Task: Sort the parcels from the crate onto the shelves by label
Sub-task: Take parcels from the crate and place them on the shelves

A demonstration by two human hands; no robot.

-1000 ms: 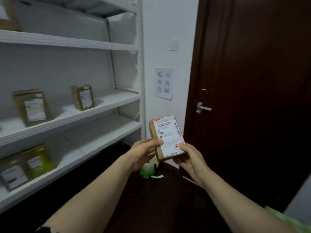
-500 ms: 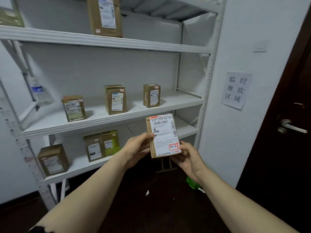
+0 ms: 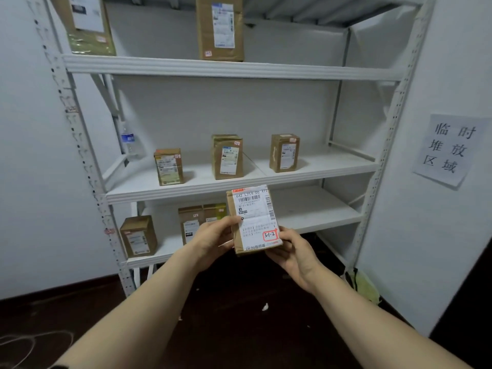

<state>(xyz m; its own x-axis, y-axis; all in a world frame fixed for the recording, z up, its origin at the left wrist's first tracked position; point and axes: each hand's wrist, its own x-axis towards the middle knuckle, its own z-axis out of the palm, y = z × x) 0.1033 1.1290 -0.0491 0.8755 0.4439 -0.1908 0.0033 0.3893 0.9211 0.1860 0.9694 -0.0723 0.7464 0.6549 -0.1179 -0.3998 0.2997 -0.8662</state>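
Before the shelves (image 3: pixel 239 186), gripped the parcel (image 3: pixel 253 218) between left hand (image 3: pixel 215 242) and right hand (image 3: pixel 295 253), label (image 3: pixel 254 206) turned faceward to read 3-1-2.

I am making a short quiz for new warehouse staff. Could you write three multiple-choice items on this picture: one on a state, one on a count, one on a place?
1. The held parcel is: A lying on a shelf; B gripped by the left hand and right hand together; C gripped by one hand only.
2. The middle shelf holds parcels, in number: A one; B five; C three.
3. The water bottle stands: A at the middle shelf's left end; B at its right end; C between two parcels.
Key: 1 B, both hands hold its edges. 2 C, three boxes stand there. 3 A, it stands left of all three.
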